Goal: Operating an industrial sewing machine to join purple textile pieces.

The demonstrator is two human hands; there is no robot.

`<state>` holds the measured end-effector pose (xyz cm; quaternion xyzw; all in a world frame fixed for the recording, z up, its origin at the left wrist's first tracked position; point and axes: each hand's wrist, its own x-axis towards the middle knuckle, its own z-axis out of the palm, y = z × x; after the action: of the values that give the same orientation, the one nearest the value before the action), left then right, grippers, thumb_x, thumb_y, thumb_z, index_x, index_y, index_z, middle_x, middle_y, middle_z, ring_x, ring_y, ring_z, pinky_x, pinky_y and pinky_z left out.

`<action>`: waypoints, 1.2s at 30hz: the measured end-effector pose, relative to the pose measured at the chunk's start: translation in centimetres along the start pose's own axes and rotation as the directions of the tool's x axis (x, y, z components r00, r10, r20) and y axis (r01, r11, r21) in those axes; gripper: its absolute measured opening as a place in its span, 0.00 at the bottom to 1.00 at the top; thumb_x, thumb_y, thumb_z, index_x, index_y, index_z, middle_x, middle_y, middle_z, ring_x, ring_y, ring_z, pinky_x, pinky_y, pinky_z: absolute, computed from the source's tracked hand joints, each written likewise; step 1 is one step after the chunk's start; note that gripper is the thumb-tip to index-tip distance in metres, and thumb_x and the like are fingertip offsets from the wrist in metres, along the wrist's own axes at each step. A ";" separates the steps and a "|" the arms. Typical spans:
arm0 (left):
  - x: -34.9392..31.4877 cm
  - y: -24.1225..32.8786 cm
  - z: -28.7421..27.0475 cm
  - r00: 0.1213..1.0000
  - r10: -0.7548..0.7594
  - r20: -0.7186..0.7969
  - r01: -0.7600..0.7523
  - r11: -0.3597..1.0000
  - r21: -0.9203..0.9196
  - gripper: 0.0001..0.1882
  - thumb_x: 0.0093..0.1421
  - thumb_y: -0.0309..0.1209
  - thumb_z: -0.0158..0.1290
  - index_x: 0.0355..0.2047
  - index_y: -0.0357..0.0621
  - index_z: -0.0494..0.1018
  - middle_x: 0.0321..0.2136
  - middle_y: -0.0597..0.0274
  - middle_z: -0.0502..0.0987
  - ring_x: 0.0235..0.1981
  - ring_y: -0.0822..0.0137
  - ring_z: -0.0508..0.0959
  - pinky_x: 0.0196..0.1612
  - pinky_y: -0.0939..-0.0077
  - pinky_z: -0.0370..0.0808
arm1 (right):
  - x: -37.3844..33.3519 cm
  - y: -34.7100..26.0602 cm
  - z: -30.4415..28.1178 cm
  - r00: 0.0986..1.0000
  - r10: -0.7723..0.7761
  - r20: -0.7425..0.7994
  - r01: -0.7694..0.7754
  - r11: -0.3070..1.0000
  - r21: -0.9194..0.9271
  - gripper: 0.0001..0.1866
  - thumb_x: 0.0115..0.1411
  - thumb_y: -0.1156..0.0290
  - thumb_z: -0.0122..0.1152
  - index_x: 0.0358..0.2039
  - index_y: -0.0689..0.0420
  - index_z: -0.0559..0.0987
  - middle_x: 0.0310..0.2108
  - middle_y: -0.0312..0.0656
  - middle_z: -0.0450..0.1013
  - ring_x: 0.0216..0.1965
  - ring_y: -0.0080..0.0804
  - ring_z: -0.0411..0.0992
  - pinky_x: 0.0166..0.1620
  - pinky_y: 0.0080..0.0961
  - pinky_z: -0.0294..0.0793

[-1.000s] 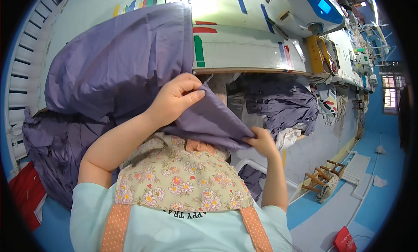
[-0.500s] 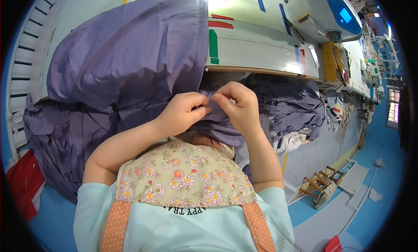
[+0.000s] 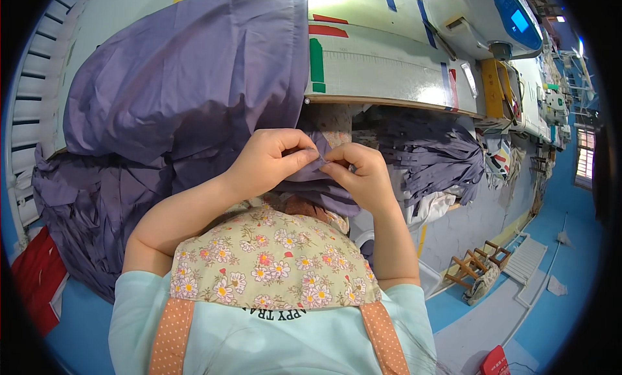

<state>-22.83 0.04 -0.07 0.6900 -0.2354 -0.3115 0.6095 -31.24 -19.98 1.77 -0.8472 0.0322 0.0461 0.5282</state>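
Strong light falls on the bench (image 3: 382, 61) at 12 o'clock, bleaching its surface almost white, and a smaller glare spot shines toward 2 o'clock. Below its front edge lies deep shadow. A small screen (image 3: 519, 21) glows near 2 o'clock; the window (image 3: 585, 156) at 3 o'clock looks pale. Fisheye distortion curves the white slats (image 3: 32, 82) between 9 and 10 o'clock, and black darkens the corners. Distant clutter (image 3: 556, 103) past 2 o'clock looks soft.

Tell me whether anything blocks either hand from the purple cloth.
Nothing visible does: the left hand and right hand already pinch the purple cloth close together, just in front of the table.
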 end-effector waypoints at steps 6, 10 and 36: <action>-0.6 -0.5 -1.4 0.979 0.121 -0.163 -0.104 0.989 0.108 0.06 0.63 0.27 0.57 0.35 0.35 0.78 0.25 0.64 0.76 0.27 0.77 0.73 0.30 0.79 0.69 | -0.2 0.1 -0.1 1.000 0.002 0.017 -0.001 0.998 -0.060 0.07 0.53 0.77 0.70 0.31 0.63 0.81 0.27 0.44 0.77 0.28 0.33 0.75 0.33 0.27 0.73; -0.5 -0.2 -2.1 0.997 -0.020 -0.074 0.021 1.000 0.004 0.06 0.63 0.27 0.57 0.36 0.35 0.77 0.24 0.65 0.76 0.27 0.77 0.73 0.31 0.78 0.70 | -0.3 1.1 -0.2 0.996 -0.075 -0.050 0.076 0.997 0.009 0.07 0.53 0.82 0.68 0.32 0.64 0.79 0.28 0.41 0.76 0.29 0.27 0.73 0.33 0.24 0.72; -0.9 0.2 -3.9 0.945 0.326 0.002 -0.324 0.940 -0.104 0.11 0.51 0.14 0.48 0.30 0.38 0.77 0.31 0.64 0.76 0.28 0.77 0.72 0.31 0.83 0.68 | -0.7 0.2 -1.2 0.938 -0.295 -0.182 0.326 0.930 0.169 0.16 0.41 0.92 0.56 0.29 0.61 0.83 0.29 0.41 0.79 0.31 0.32 0.78 0.35 0.23 0.75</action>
<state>-20.65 3.39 0.48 0.6066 -0.3355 -0.2247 0.6848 -31.91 -21.17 2.22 -0.7861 -0.0576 -0.1070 0.6060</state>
